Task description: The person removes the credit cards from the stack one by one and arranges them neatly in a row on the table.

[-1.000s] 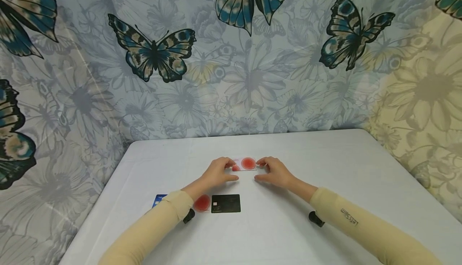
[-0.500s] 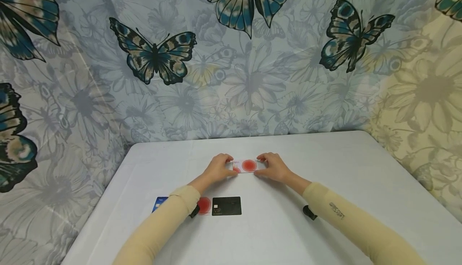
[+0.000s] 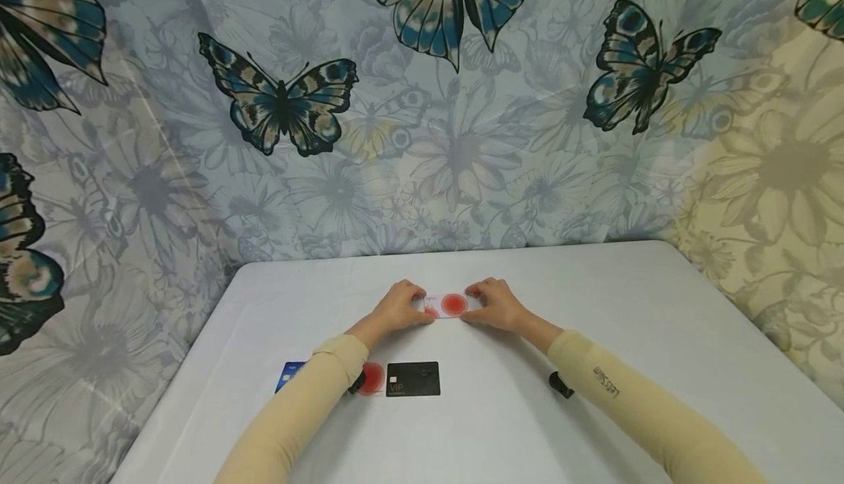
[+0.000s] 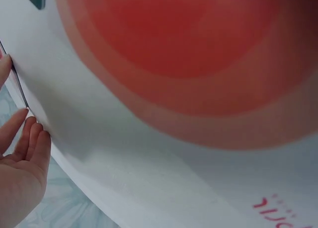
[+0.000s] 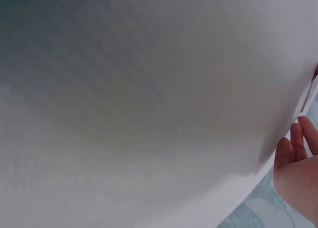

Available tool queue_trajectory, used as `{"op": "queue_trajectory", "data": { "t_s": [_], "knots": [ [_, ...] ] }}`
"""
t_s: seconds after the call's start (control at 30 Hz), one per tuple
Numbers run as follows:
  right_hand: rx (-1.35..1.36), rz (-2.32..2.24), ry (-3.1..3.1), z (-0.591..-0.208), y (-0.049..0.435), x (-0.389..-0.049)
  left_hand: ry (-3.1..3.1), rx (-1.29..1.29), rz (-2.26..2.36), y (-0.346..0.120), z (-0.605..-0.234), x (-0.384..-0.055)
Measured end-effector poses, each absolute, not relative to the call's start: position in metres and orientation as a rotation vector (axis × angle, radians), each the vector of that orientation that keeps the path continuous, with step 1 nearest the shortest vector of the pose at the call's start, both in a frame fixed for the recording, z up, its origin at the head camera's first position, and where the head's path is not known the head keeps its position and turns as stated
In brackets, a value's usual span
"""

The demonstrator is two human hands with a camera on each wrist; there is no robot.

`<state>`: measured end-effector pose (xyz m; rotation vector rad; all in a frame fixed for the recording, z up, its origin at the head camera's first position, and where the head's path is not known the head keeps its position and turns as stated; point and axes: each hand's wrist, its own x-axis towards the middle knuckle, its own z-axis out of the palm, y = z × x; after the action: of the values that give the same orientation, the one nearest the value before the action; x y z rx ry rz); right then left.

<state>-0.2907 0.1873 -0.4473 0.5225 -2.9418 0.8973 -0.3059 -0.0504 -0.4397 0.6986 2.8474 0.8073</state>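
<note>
A white card with red circles (image 3: 453, 304) is held between both hands toward the back of the table. At its left end, the left hand (image 3: 397, 307) pinches it, thumb at the near corner and fingers at the far one. The right hand (image 3: 496, 305) grips the right end the same way. Only the thin dark edge of this card shows in the left wrist view, between thumb and fingertip of the left hand (image 4: 25, 173). From the right wrist view, the right hand (image 5: 298, 168) reaches that edge at the frame's side.
Closer to the person lie a black VIP card (image 3: 413, 379), a second red-circle card (image 3: 373, 379) and a blue card (image 3: 289, 375), the last two partly hidden by the left sleeve. They rest on a white table (image 3: 593, 279), backed by butterfly-patterned fabric (image 3: 461, 147).
Both thumbs have moved in from short of the card to its near corners, and the hands now pinch its two ends. The other cards stay where they were.
</note>
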Motion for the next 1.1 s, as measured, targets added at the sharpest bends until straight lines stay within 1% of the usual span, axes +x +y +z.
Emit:
{"op": "queue_trajectory", "data": {
  "t_s": [0.47,1.1],
  "knots": [
    [0.521,0.942,-2.951,-0.449,0.1895,-0.2927,2.835,0.746,0.75,-0.053,-0.441,-0.3128],
    [0.607,0.986,-2.856,-0.4519,0.1897,-0.2908,2.882,0.834,0.743,-0.0548,-0.4402,-0.31]
  ]
}}
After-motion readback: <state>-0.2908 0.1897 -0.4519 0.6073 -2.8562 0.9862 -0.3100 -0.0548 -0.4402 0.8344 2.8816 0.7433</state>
